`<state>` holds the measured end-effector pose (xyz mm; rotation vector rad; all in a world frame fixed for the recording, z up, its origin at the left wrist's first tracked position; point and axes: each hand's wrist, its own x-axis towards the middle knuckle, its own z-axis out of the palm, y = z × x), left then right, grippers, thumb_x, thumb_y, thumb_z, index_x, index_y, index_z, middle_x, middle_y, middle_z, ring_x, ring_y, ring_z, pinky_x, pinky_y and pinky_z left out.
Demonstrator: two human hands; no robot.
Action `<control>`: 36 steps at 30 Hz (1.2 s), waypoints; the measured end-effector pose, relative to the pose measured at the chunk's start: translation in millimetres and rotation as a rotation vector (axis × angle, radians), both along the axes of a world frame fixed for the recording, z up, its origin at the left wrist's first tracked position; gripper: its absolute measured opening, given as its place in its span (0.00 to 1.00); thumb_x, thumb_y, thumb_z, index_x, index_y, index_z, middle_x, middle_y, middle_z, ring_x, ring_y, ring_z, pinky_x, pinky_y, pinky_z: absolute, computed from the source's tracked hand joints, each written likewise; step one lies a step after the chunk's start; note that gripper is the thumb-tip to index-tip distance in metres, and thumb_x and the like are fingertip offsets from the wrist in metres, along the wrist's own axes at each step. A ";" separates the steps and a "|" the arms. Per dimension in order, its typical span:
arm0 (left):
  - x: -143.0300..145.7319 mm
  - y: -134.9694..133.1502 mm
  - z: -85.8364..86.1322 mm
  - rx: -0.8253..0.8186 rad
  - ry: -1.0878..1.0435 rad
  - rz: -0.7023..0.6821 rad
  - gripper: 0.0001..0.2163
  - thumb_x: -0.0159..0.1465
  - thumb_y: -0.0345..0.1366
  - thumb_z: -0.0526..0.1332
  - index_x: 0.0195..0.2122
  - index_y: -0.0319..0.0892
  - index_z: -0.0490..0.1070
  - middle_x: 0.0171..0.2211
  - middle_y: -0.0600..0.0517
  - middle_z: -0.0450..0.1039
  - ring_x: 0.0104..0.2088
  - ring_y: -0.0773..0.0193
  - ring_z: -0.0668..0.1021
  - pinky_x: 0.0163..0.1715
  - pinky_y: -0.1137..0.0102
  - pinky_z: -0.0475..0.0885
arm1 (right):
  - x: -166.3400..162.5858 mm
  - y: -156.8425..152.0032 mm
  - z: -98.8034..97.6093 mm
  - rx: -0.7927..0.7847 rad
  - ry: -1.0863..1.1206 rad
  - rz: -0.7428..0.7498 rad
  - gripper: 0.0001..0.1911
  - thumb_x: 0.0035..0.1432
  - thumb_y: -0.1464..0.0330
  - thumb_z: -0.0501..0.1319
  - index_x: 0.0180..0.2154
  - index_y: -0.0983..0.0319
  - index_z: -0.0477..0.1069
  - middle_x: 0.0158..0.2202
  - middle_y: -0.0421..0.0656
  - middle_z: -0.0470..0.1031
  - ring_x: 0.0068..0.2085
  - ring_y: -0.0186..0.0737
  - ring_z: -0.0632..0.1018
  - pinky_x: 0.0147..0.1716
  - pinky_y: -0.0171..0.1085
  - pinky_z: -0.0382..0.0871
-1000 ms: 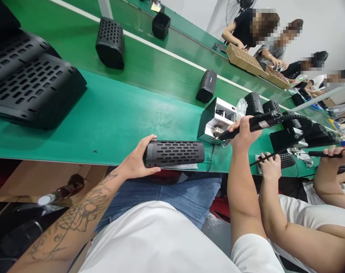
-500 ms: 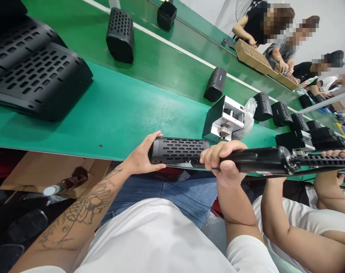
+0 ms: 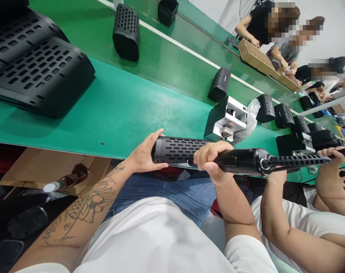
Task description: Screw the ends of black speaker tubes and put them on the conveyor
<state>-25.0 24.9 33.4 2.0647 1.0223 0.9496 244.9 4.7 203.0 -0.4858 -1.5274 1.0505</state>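
My left hand point(image 3: 145, 153) grips the left end of a black perforated casing point(image 3: 179, 148), thumb below and fingers above. The casing lies on its side at the table's front edge. In my right hand point(image 3: 213, 157) is a black electric screwdriver point(image 3: 243, 161), held nearly level with its tip end toward the casing's right part. My fingers wrap around its barrel and hide part of the casing behind them. Whether the tip touches a screw cannot be made out. A black and silver box-shaped machine point(image 3: 226, 119) stands just beyond my right hand.
Larger perforated casings point(image 3: 44, 76) stack at the left. More casings point(image 3: 126, 34) stand along the green bench point(image 3: 127, 102). A plastic bag point(image 3: 250, 117) lies by the machine. To my right, a co-worker's arm point(image 3: 277, 204) is close. A bottle point(image 3: 66, 181) lies below the bench.
My right hand has shifted left with the screwdriver, closer to the casing. My left hand keeps its grip on the casing. The view has turned slightly.
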 end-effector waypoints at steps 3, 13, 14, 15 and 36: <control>-0.2 0.4 0.0 -0.005 0.005 -0.005 0.66 0.62 0.55 0.83 0.91 0.53 0.40 0.76 0.36 0.70 0.75 0.33 0.78 0.76 0.42 0.77 | 4.4 2.8 -9.0 -0.008 -0.017 0.036 0.14 0.63 0.62 0.79 0.34 0.54 0.75 0.22 0.32 0.76 0.16 0.33 0.73 0.21 0.35 0.78; -0.2 -2.0 6.3 -0.022 0.004 0.010 0.62 0.64 0.51 0.82 0.90 0.53 0.45 0.78 0.37 0.68 0.76 0.35 0.78 0.77 0.43 0.77 | 13.3 -1.4 3.1 -0.033 0.021 -0.036 0.15 0.65 0.61 0.80 0.37 0.53 0.75 0.22 0.30 0.74 0.17 0.32 0.72 0.22 0.36 0.77; -0.3 -1.9 5.7 -0.011 0.005 0.009 0.62 0.64 0.51 0.82 0.90 0.52 0.44 0.77 0.37 0.69 0.76 0.34 0.77 0.77 0.43 0.77 | 19.4 2.5 9.9 -0.013 0.046 -0.103 0.16 0.66 0.60 0.80 0.36 0.53 0.74 0.21 0.29 0.73 0.16 0.32 0.71 0.22 0.36 0.77; -0.4 -1.7 4.6 0.004 0.005 0.005 0.62 0.64 0.51 0.82 0.90 0.52 0.43 0.77 0.36 0.69 0.76 0.34 0.77 0.77 0.42 0.76 | 28.0 8.8 16.1 0.012 0.067 -0.197 0.17 0.66 0.57 0.80 0.36 0.53 0.74 0.20 0.28 0.71 0.15 0.32 0.69 0.21 0.36 0.75; -0.3 -1.6 -3.3 0.079 0.008 -0.005 0.68 0.62 0.49 0.85 0.91 0.52 0.37 0.77 0.34 0.69 0.76 0.33 0.78 0.76 0.39 0.78 | 99.3 52.9 17.0 0.031 0.129 -0.783 0.22 0.61 0.49 0.82 0.34 0.51 0.74 0.22 0.30 0.71 0.20 0.37 0.71 0.26 0.44 0.74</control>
